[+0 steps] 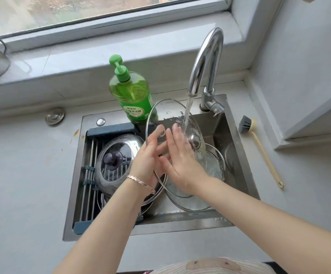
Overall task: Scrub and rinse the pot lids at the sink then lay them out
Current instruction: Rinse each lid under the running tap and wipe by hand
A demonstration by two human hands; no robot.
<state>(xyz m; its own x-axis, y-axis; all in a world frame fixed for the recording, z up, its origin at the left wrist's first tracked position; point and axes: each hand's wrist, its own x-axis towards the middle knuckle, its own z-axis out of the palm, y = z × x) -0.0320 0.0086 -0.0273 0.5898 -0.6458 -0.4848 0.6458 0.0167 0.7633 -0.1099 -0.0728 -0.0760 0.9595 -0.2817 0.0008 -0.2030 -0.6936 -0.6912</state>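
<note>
A glass pot lid (161, 111) with a steel rim and a metal knob is tilted up over the sink (237, 155) under the running tap (204, 62). My left hand (147, 155) grips its left rim from behind the glass. My right hand (177, 161) lies flat on the lid's face beside the knob, fingers spread, in the water stream. Another glass lid (188, 202) lies low in the basin, with a smaller one (216, 163) to its right. A steel-rimmed lid with a dark knob (117, 157) rests on the drain rack (89, 175) at the sink's left.
A green dish-soap pump bottle (131, 91) stands behind the sink. A dish brush (259, 147) lies on the counter to the right. A round metal cap (54, 115) sits in the counter at left. The window sill runs behind, a wall ledge at right.
</note>
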